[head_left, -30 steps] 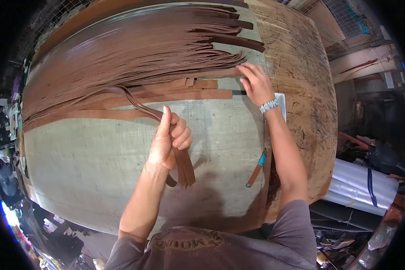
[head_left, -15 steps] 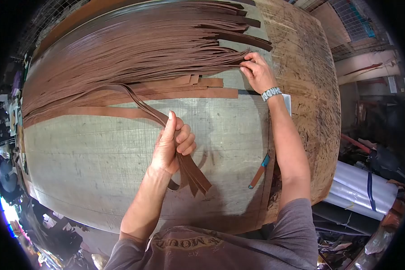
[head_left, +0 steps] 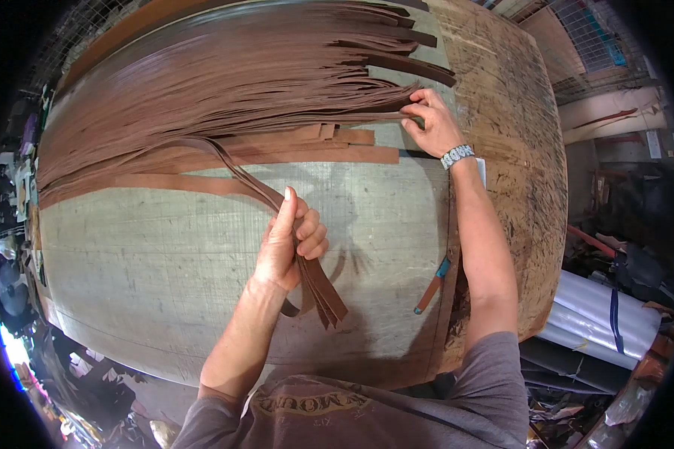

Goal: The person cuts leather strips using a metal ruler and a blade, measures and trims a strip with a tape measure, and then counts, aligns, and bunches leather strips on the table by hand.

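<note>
- Since a second ago, the right hand is sitting slightly farther off, and the loose ends of the strip bundle are fanning out more to the right.
- Compared with half a second ago, a brown strip is showing more clearly apart from the strip pile, with a dark gap opening between them.
- The left hand is closing firmly around the bundle, thumb pointing up; the bundle is trailing back toward the far left.
- The right hand is pinching the strip's right end between thumb and fingers, at the pile's near edge.
- Flat strips are lying between the pile and the left hand.
- A brown-handled tool with a teal band is resting on the grey board, left of the right forearm.
- The right wrist is partly covering a white sheet.
- Scored wood is bordering the board on the right; shiny rolls are lying beyond it.
</note>
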### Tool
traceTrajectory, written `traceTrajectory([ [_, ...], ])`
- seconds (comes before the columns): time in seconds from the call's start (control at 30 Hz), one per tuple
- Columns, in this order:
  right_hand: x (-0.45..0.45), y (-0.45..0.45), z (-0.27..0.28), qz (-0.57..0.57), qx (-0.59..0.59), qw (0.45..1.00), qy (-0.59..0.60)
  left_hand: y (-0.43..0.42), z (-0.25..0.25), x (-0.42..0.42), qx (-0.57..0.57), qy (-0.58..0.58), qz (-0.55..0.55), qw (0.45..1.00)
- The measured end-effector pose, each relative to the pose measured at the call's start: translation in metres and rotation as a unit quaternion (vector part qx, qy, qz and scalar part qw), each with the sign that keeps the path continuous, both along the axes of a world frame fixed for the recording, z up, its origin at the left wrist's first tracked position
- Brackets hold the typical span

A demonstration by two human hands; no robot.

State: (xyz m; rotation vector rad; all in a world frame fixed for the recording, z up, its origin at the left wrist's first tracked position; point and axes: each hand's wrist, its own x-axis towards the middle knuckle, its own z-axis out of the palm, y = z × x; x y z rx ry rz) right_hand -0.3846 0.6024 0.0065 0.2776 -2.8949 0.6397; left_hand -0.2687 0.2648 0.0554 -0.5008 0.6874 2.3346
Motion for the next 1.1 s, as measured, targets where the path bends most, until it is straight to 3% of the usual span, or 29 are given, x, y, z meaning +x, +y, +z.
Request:
traceTrajectory([
  [0.37,-0.011,0.005,-0.007,-0.074,-0.044,0.991,-0.099,0.001,-0.003,0.0,-0.003,-0.003,-0.007,1.0],
  [0.57,-0.033,0.001,0.013,-0.164,-0.128,0.935,-0.287,0.001,-0.003,0.002,-0.013,-0.011,-0.004,1.0],
  [0.97,-0.042,0.002,-0.003,-0.203,-0.129,0.925,-0.293,0.002,-0.01,0.005,-0.012,-0.014,-0.007,1.0],
  [1.1,-0.029,0.002,-0.013,-0.155,-0.139,0.96,-0.186,0.002,-0.007,0.004,-0.02,-0.013,-0.011,1.0],
])
